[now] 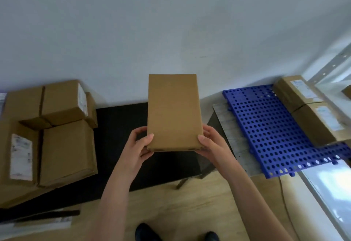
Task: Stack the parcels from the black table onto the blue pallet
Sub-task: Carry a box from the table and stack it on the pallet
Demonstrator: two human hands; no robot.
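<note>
I hold a plain brown parcel (173, 111) in the air above the black table (121, 126), its long side pointing away from me. My left hand (139, 144) grips its near left corner and my right hand (211, 143) grips its near right corner. Several more brown parcels (62, 142) are piled on the left part of the black table, some with white labels. The blue pallet (269, 132), full of round holes, lies to the right on a grey surface. Two labelled parcels (311, 107) sit along the pallet's far right side.
A white wall rises behind the table and pallet. A metal shelf upright (334, 62) stands at the far right, with a bright window ledge (326, 189) below it. My shoes (148, 231) are on the wooden floor. Flat packaging (43, 220) lies at the lower left.
</note>
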